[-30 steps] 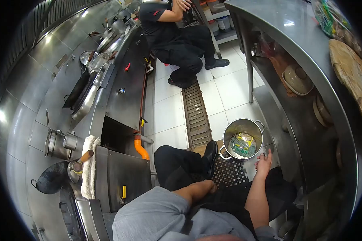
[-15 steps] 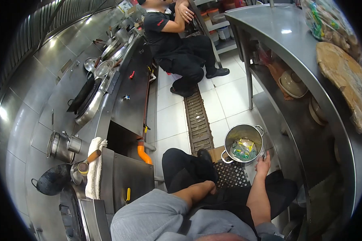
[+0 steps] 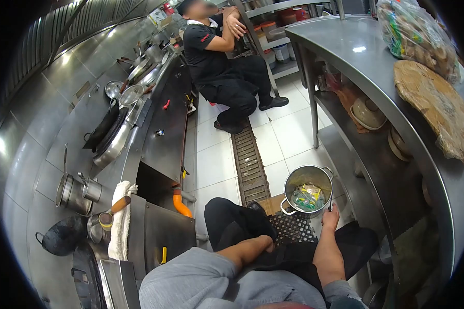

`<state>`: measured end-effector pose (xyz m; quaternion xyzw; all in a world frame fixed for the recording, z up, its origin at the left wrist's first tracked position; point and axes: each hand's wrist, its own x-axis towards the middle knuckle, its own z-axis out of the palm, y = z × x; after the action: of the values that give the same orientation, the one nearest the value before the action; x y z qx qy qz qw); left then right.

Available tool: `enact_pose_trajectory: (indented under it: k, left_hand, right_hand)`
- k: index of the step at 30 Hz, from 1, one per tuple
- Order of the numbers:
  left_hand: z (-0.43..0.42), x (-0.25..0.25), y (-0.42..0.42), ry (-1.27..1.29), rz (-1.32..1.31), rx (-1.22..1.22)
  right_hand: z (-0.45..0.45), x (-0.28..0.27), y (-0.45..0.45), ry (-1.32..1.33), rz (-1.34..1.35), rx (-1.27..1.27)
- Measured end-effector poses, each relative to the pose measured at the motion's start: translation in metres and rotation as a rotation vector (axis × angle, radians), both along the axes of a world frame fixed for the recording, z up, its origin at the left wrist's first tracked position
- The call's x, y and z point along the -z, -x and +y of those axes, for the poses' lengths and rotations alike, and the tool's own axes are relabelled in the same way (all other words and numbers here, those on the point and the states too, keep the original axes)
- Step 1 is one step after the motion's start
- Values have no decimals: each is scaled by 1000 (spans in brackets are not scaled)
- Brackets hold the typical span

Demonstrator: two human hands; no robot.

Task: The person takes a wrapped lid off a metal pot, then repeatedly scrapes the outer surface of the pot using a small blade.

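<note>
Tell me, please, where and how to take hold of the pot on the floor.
On the pot, I would grip the near handle and far handle, coming from above at opposite sides: both loops stick out near its top, and it stands upright, so it should stay level.

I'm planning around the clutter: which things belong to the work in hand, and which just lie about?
Likely in the work:
pot by the right hand
its green-and-yellow contents

Likely just lying about:
white towel
nearest black wok
filled plastic bag

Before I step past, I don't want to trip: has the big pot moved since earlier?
No, the pot still sits beside the near end of the drain grate, no clear shift.
</note>
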<state>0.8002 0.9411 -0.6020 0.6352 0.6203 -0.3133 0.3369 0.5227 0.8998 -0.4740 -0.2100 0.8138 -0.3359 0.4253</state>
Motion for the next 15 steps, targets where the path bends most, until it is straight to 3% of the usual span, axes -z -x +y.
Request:
enact_pose_trajectory:
  k: [1, 3, 4, 6, 7, 9, 10, 12, 15]
  left_hand:
    - [-3, -1, 0, -6, -4, 4]
    - [-3, -15, 8, -165, -275, -737]
    - [-3, -20, 5, -172, -276, -740]
    - [-2, -46, 0, -92, -516, -2057]
    - [-4, -39, -2, -95, -517, -2056]
    - [-8, 4, -12, -206, -820, -2610]
    - [-12, -15, -5, -207, -824, -2606]
    - [-25, -72, 14, -166, -268, -2758]
    - [-34, -56, 4, -275, -144, -2646]
  right_hand:
    - [-3, 33, 3, 52, 49, -2]
    - [0, 53, 2, 92, 99, -12]
    - [-1, 50, 2, 108, 58, -3]
    - [-4, 46, 2, 126, 20, 4]
    - [-5, 45, 1, 127, 33, 3]
    - [-4, 31, 1, 126, 47, 8]
    - [-2, 10, 0, 86, -13, 25]
    - [-2, 5, 0, 43, -72, 41]
    - [-6, 61, 3, 78, 68, -17]
